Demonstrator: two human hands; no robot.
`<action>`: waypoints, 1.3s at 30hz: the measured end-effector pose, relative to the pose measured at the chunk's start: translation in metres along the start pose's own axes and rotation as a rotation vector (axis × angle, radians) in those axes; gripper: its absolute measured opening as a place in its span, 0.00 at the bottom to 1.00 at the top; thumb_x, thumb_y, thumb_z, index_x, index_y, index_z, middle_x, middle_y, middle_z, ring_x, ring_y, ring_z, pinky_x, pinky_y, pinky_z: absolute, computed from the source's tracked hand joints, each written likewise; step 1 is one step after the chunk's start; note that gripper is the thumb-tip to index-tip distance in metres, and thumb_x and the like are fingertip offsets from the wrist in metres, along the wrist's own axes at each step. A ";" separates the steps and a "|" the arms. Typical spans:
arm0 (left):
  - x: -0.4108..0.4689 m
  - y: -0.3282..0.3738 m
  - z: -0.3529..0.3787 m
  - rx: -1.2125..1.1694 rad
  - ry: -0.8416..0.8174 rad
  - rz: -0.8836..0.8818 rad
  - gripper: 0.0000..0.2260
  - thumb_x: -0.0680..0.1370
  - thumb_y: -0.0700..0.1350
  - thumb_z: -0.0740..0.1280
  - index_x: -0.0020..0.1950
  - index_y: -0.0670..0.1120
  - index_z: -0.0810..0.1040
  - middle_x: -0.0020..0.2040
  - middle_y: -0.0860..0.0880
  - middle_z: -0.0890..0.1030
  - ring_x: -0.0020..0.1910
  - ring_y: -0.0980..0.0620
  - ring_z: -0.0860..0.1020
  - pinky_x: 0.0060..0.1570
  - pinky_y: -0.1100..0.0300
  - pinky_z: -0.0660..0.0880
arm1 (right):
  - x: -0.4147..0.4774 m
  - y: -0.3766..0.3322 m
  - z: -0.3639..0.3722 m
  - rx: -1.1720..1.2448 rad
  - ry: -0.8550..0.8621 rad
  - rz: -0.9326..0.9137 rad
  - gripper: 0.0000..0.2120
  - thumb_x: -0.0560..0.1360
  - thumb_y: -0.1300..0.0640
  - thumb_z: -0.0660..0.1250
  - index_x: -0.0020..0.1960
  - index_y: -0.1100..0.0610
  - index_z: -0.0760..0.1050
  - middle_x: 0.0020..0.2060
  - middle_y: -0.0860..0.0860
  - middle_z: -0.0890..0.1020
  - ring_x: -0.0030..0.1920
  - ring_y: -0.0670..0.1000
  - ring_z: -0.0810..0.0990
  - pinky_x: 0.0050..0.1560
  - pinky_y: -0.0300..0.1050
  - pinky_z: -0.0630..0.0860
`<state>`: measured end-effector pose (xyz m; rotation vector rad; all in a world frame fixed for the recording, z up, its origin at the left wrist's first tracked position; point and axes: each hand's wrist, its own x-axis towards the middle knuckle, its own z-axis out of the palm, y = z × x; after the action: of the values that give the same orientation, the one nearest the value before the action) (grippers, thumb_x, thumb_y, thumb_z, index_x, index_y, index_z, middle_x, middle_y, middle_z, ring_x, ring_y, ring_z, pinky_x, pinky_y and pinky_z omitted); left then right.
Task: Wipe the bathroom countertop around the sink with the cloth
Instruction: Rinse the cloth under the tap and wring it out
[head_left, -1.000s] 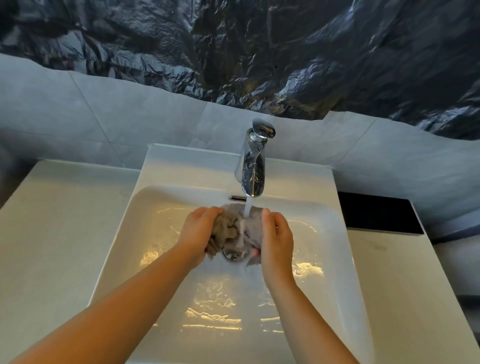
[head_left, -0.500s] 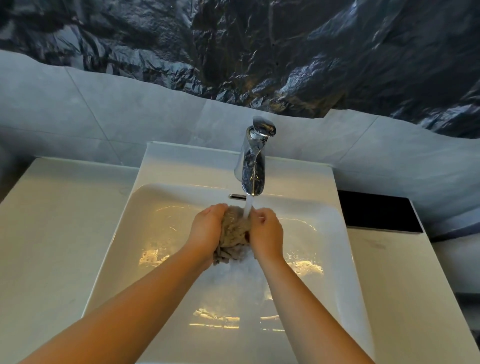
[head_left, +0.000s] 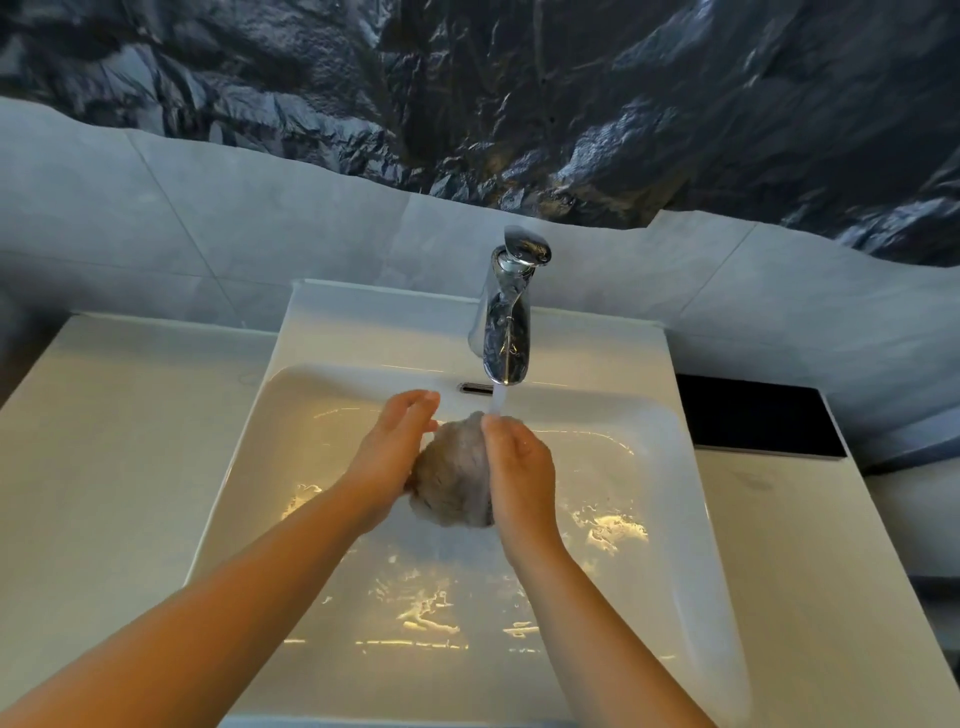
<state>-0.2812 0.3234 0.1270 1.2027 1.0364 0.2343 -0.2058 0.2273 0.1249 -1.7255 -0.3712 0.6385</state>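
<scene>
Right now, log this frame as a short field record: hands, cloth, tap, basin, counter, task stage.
left hand: palm pressed on the cloth, fingers extended
right hand: pressed on the cloth's other side
cloth: grey, bunched into a ball between both hands, over the basin
faucet: chrome, water running onto the cloth's top
sink: white, wet, water pooled on the bottom
countertop: pale, flanks the sink
task stage: cloth being wetted; wiping not yet begun

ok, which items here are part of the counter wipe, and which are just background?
In the job:
- cloth, balled between left hand and right hand
- tap, running onto it
- sink
- countertop

Just there:
- black panel, right of the sink
- dark plastic sheeting, on the wall
</scene>
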 end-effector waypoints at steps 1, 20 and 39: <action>-0.002 -0.002 0.003 -0.006 -0.037 -0.003 0.17 0.78 0.62 0.56 0.56 0.53 0.76 0.55 0.46 0.79 0.56 0.45 0.78 0.59 0.43 0.74 | -0.003 -0.001 0.002 -0.023 0.010 -0.035 0.14 0.79 0.53 0.59 0.37 0.54 0.74 0.34 0.48 0.75 0.35 0.41 0.75 0.34 0.29 0.71; 0.003 -0.004 0.021 -0.056 0.230 0.121 0.15 0.79 0.57 0.59 0.44 0.50 0.80 0.43 0.45 0.82 0.45 0.48 0.81 0.46 0.53 0.79 | 0.010 0.025 -0.003 0.326 -0.258 0.478 0.24 0.77 0.37 0.54 0.62 0.52 0.74 0.57 0.53 0.79 0.60 0.55 0.78 0.59 0.57 0.77; 0.001 -0.014 0.045 -0.001 0.209 0.052 0.20 0.81 0.58 0.49 0.40 0.53 0.77 0.42 0.44 0.82 0.44 0.45 0.81 0.50 0.47 0.79 | -0.003 0.021 0.011 0.006 -0.024 -0.009 0.13 0.81 0.46 0.55 0.58 0.50 0.72 0.50 0.50 0.81 0.48 0.47 0.81 0.48 0.41 0.81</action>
<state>-0.2511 0.2888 0.1141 1.2239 1.1865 0.4082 -0.2164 0.2292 0.1032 -1.7109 -0.3935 0.6536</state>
